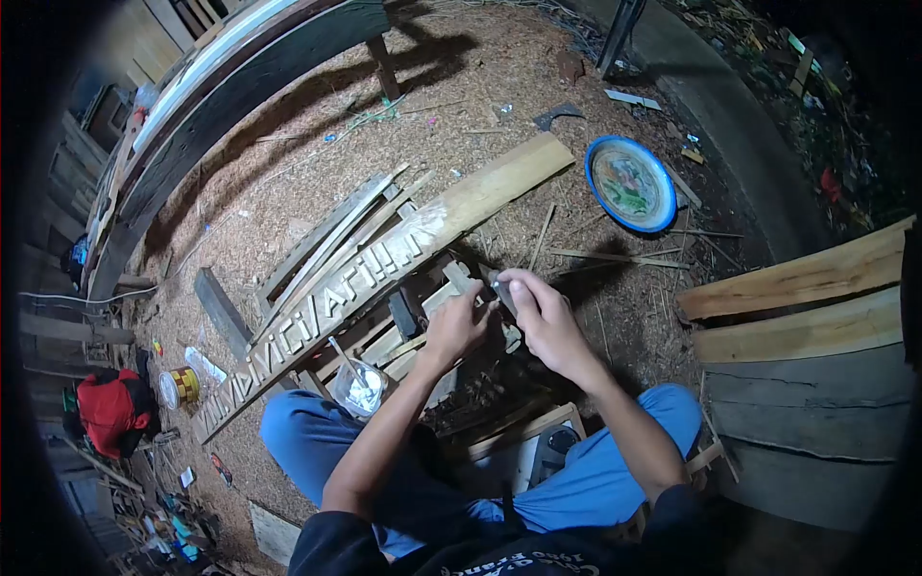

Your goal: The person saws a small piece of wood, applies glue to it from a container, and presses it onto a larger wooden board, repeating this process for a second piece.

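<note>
My left hand (455, 324) is closed in front of me, near some short wood offcuts; what its fingers hold is too small to tell. Close beside it on the right, my right hand (543, 312) is closed around a small object with a pale tip, not clear enough to name. Beyond both hands a long wooden board (509, 182) lies diagonally, with pale raised lettering (331, 296) along its left and middle part. A clear plastic tub (358, 388) with white material and a stick in it stands by my left knee.
A blue-rimmed round basin (592, 188) lies at the upper right. Wide planks (797, 312) are at the right. A heavy wooden bench (226, 106) crosses the upper left. A yellow-and-red can (179, 387) and a red-and-black cloth item (110, 413) are at left.
</note>
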The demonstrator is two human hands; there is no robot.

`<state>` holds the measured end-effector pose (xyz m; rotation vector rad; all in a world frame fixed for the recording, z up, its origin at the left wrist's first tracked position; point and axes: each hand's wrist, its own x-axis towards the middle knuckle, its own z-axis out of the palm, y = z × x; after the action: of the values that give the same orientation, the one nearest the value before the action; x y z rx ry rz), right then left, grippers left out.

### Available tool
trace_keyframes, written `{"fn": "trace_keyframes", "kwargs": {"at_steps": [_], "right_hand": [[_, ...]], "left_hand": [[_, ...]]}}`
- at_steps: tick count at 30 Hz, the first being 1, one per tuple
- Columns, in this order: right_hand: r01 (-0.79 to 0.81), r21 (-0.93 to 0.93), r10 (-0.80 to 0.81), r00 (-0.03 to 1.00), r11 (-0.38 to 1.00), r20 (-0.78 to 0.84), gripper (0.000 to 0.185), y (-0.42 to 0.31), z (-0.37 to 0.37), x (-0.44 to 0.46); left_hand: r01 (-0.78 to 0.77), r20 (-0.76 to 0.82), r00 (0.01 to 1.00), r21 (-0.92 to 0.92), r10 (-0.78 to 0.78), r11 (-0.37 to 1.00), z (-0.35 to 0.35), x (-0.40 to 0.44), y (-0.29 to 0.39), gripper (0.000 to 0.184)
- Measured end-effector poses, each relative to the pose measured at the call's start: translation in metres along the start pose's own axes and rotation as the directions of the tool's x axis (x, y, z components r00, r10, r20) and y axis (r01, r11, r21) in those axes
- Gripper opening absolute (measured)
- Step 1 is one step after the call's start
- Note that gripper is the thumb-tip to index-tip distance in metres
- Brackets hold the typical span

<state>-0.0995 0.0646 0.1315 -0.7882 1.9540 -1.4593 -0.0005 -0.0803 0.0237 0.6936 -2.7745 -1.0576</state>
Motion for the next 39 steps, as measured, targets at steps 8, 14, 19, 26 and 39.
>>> {"fn": "trace_keyframes", "kwargs": {"at_steps": [8, 14, 19, 26, 39], "right_hand": [[0.104, 0.051, -0.100, 0.992, 0.993, -0.078, 0.032, 0.021, 0.009, 0.005], [-0.042, 0.078, 0.037, 0.997, 0.996, 0.069, 0.034, 0.002, -0.014, -0.019], [-0.049, 0.077, 0.050, 0.999, 0.996, -0.006, 0.033, 0.010, -0.008, -0.021], [-0.076, 0.106, 0.072, 0.997, 0.991, 0.039, 0.034, 0.002, -0.015, -0.024], [-0.201, 0.259, 0.181, 0.979, 0.945, 0.099, 0.032, 0.003, -0.019, -0.015]], "left_hand": [[0.114, 0.029, 0.993, -0.051, -0.113, 0.992, -0.007, -0.002, 0.013, 0.038], [0.047, -0.018, 0.999, -0.105, -0.049, 0.993, 0.005, -0.014, 0.010, 0.035], [0.063, 0.014, 0.998, -0.169, -0.062, 0.984, 0.001, -0.014, 0.015, 0.038], [-0.063, 0.070, 0.994, -0.209, 0.079, 0.976, 0.000, -0.015, -0.004, 0.030], [-0.003, 0.091, 0.996, 0.160, -0.011, 0.987, -0.012, -0.010, 0.018, 0.023]]}}
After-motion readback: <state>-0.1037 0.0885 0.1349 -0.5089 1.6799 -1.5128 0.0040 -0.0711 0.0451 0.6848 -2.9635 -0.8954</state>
